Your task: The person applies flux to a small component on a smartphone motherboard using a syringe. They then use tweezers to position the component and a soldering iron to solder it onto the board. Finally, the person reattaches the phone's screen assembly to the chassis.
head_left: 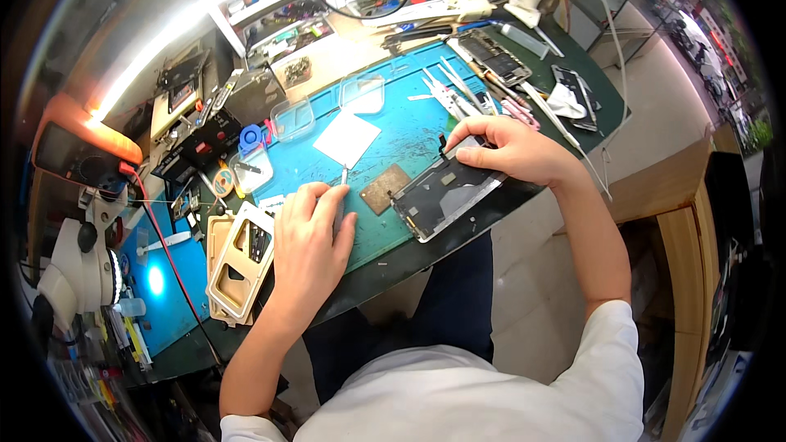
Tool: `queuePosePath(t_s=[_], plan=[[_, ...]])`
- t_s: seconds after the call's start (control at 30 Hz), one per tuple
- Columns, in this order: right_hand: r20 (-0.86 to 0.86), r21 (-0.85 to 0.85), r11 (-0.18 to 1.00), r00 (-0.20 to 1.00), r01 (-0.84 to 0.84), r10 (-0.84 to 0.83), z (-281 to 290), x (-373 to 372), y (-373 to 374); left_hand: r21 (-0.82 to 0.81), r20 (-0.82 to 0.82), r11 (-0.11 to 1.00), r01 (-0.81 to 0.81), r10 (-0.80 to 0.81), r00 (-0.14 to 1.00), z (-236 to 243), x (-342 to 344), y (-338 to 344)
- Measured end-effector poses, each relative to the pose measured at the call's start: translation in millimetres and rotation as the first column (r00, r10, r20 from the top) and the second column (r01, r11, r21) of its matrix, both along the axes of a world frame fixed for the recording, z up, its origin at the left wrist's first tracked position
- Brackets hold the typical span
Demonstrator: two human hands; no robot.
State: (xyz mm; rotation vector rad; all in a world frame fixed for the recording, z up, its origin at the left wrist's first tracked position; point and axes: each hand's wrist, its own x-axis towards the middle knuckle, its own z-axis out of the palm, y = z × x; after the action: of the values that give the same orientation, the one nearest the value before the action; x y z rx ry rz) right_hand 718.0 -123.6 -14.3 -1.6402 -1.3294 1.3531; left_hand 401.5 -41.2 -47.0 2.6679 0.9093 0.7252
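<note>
My left hand [311,241] is closed around a slim grey tool [345,176] with a metal tip, resting over the teal mat [372,250] just below a white square pad [346,137]. My right hand [508,151] grips the upper right end of a dark phone screen assembly [442,200], thumb on top, with a small dark strip standing up near the fingers. The panel is slightly tilted at the mat's front edge. A bronze square plate [385,188] lies between my hands, beside the panel.
An orange multimeter [86,143] and microscope [74,262] are at left, beside gold phone trays [219,278]. Clear boxes [293,119], tweezers [446,86] and opened devices [499,57] line the back. A white cable [614,16] hangs at right; a wooden cabinet [679,270] stands below it.
</note>
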Motion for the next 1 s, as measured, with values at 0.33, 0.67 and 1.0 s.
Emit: queuePosePath(t_s=[0.33,0.67,1.0], plan=[[0.427,0.218,0.964,0.903,-0.155,0.048,-7,-4,-1,0.047,0.054,0.995,-0.087,0.085,0.995,5,-8,-17],[0.626,0.517,0.847,0.731,-0.126,-0.273,-21,-23,12,-0.402,0.094,0.875,0.27,-0.254,0.963,17,25,10],[0.619,0.423,0.899,0.76,-0.111,-0.197,-8,-20,27,-0.532,-0.118,0.745,0.402,-0.536,0.836,40,44,70]])
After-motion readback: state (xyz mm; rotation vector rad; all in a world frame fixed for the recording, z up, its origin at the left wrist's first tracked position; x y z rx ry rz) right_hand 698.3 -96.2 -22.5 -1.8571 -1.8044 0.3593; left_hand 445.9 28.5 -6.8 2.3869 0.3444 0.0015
